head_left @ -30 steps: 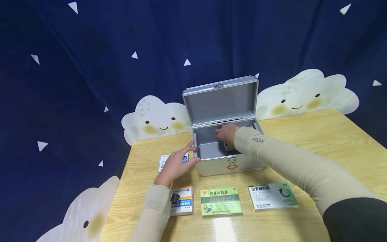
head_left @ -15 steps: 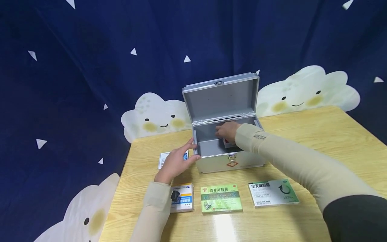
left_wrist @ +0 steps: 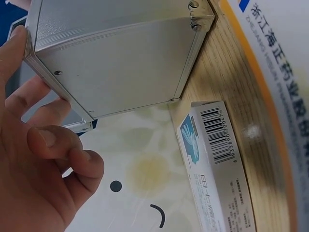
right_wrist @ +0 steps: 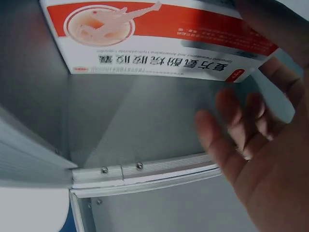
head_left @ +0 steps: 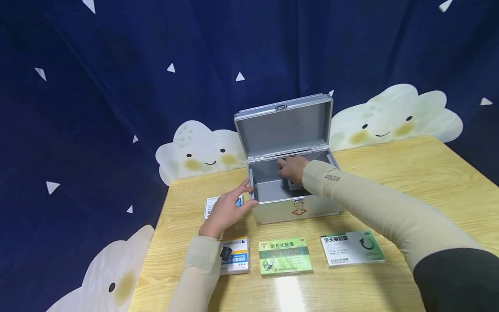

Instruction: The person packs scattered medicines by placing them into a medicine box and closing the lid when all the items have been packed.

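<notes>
A silver metal case with a red cross emblem stands with its lid raised. My left hand grips its left rim, thumb near the front corner and fingers over the edge. Inside the case is my right hand, at one end of a red and white medicine box. My right thumb lies over the box's face and the index finger is at its end, while the other fingers are spread apart from it. In the head view the right hand and sleeve hide most of this box.
On the wooden table lie a blue-and-white box left of the case, and in front a white-orange-blue box, a green box and a white-green box. A dark blue curtain hangs behind.
The red side of the medicine box, visible by the right hand earlier, is no longer seen in the head view; a greyish surface shows there. Both hands stay in nearly the same place.
</notes>
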`<state>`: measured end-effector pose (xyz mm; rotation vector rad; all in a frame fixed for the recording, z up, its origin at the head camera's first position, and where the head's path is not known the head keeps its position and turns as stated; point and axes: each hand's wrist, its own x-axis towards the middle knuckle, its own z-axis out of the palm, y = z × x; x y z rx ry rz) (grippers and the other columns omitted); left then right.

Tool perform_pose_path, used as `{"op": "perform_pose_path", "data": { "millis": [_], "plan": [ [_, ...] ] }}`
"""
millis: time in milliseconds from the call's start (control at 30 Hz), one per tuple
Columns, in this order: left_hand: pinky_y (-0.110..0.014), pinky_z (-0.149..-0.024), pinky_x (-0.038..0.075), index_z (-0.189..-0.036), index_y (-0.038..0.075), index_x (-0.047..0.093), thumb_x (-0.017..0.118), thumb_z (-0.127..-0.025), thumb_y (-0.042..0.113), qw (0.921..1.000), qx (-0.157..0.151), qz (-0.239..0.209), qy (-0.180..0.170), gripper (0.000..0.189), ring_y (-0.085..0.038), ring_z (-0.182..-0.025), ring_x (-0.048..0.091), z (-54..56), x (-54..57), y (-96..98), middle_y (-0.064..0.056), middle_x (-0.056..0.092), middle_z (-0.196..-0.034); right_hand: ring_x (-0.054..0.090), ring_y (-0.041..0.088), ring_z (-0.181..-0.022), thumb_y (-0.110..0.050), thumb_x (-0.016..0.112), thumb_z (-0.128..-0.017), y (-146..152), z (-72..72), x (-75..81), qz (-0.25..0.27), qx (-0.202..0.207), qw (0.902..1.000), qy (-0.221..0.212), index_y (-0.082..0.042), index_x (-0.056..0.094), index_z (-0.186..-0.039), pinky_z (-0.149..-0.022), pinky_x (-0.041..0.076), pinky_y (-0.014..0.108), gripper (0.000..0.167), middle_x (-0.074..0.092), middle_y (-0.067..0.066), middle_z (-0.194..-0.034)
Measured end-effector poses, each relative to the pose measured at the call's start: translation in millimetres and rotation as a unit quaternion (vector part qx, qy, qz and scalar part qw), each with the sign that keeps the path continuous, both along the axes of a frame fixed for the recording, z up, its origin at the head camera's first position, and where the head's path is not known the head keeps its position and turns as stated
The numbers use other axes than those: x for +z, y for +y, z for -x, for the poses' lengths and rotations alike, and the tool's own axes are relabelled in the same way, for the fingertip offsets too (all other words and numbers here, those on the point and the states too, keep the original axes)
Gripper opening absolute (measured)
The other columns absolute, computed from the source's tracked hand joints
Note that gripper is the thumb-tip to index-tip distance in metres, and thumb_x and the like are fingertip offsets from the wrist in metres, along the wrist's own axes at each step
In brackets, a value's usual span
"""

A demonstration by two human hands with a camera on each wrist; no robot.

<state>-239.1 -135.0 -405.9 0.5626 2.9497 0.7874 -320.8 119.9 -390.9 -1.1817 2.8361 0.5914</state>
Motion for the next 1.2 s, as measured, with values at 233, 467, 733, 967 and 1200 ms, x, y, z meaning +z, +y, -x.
{"op": "perform_pose_path", "data": {
  "millis": [233, 467, 733, 967, 1200],
  "plan": [
    [-0.048, -0.111, 0.045, -0.152, 0.034, 0.038, 0.059, -0.091, 0.060, 1.0000, -0.006, -0.007, -0.002, 0.069, -0.026, -0.136, 0.053, -0.3, -0.5, 0.3, 0.012, 0.056, -0.146, 0.066, 0.027, -0.094, -0.009, 0.080, -0.076, 1, 4.4, -4.6, -0.055, -0.044, 0.9975, 0.001, -0.024, 0.065, -0.122, -0.076, 0.061, 0.042, 0.050, 0.066, 0.009, -0.110],
    [-0.049, -0.111, 0.044, -0.145, 0.032, 0.050, 0.059, -0.092, 0.059, 0.9999, -0.011, -0.006, 0.001, 0.060, -0.026, -0.138, 0.051, 0.2, -0.5, 0.4, 0.016, 0.040, -0.157, 0.067, 0.025, -0.095, -0.009, 0.075, -0.081, 5, 3.3, 2.2, -0.045, -0.072, 0.9932, -0.079, -0.029, 0.066, -0.125, -0.078, 0.060, 0.043, 0.049, 0.072, 0.007, -0.107],
    [-0.051, -0.111, 0.044, -0.139, 0.026, 0.057, 0.062, -0.092, 0.055, 0.9999, -0.010, -0.012, -0.002, 0.055, -0.028, -0.140, 0.049, 0.3, -0.6, -0.9, 0.017, 0.032, -0.161, 0.068, 0.023, -0.097, -0.006, 0.072, -0.083, 6, 3.6, 3.8, -0.024, -0.081, 0.9918, -0.095, -0.028, 0.066, -0.130, -0.080, 0.060, 0.038, 0.052, 0.074, 0.006, -0.111],
    [-0.051, -0.110, 0.045, -0.139, 0.030, 0.056, 0.061, -0.092, 0.056, 1.0000, -0.005, 0.002, -0.003, 0.053, -0.029, -0.138, 0.051, -0.6, 0.4, -3.6, 0.018, 0.032, -0.160, 0.068, 0.028, -0.105, -0.001, 0.068, -0.086, 5, 0.7, 31.4, 0.009, -0.092, 0.9861, -0.138, -0.021, 0.060, -0.138, -0.087, 0.059, 0.042, 0.056, 0.072, 0.011, -0.119],
    [-0.050, -0.111, 0.044, -0.139, 0.029, 0.056, 0.059, -0.093, 0.056, 0.9999, -0.011, 0.003, -0.010, 0.053, -0.029, -0.139, 0.050, -0.7, 1.1, -2.6, 0.019, 0.030, -0.161, 0.057, 0.035, -0.128, 0.001, 0.063, -0.087, 19, -5.2, 63.2, 0.084, -0.115, 0.9684, -0.205, -0.015, 0.057, -0.141, -0.101, 0.052, 0.048, 0.056, 0.060, 0.013, -0.141]
  ]
}}
